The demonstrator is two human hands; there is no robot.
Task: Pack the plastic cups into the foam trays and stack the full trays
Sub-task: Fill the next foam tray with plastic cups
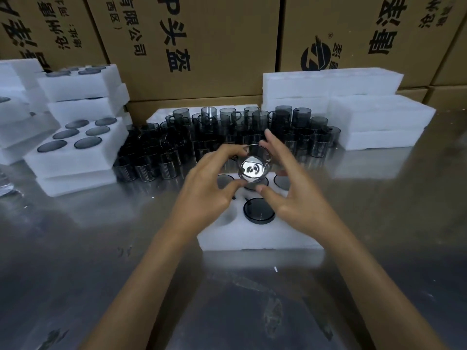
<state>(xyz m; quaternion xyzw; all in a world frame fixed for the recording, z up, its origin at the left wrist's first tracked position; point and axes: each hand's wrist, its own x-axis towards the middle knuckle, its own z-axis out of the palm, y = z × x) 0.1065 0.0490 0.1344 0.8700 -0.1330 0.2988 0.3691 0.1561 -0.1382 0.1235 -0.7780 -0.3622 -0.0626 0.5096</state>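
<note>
Both hands hold one clear smoky plastic cup (253,168) over the near white foam tray (260,236): left hand (209,188) curls round its left side, right hand (290,195) pinches its right rim. One cup sits sunk in the tray (259,210); at least three more of its holes are filled, though the hands hide part of it. Bare steel table (101,261) lies nearer. Far left, a six-cup full tray (73,147) tops a stack.

The cardboard boxes (202,46) carry upside-down Chinese print: "有限公司", "头盔", "沧州", "地址", plus a round logo.

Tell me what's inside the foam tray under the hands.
The foam tray holds dark cups seated in its holes; one near-left hole looks empty. The hands and the held cup cover the rest.
</note>
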